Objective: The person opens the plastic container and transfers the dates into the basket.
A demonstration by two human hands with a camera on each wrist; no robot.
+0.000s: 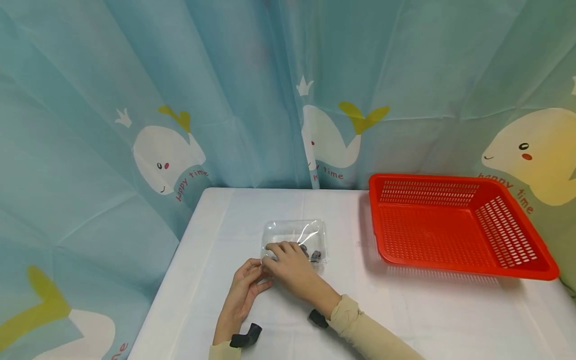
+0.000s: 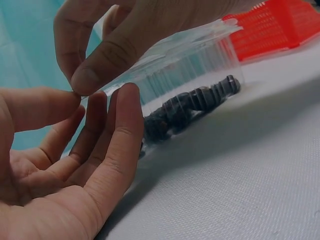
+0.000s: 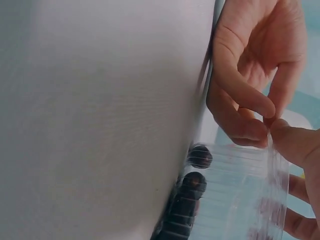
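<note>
From my end, the head view was filled mostly by a blue-green curtain (image 1: 252, 65) printed with white whales, yellow tails and the words "happy time". Below it I had the surface (image 1: 405, 310), covered in white. A red basket (image 1: 427, 235) with slotted walls stood at the right, apart from everything else on it. From the near edge came two pale sleeves (image 1: 378, 330), the right one reaching further in.

The clear plastic box (image 1: 279, 232) sat left of the basket, its ribbed wall plain to me in both wrist views. Its near left corner was where both hands met. The right-hand grip (image 1: 290, 270) came over the top, nearly closed, thumb and curled finger pinching the corner's edge. The left-hand grip (image 1: 245, 285) came from below, thumb and fingertip closed on the same corner, the remaining fingers loosely bent. The two thumbs almost touched. A black fitting (image 1: 246, 336) showed at the left wrist. Smallest of all, dark rounded pieces (image 2: 200, 97) lay along the bottom inside the box; I couldn't make out what they were.
</note>
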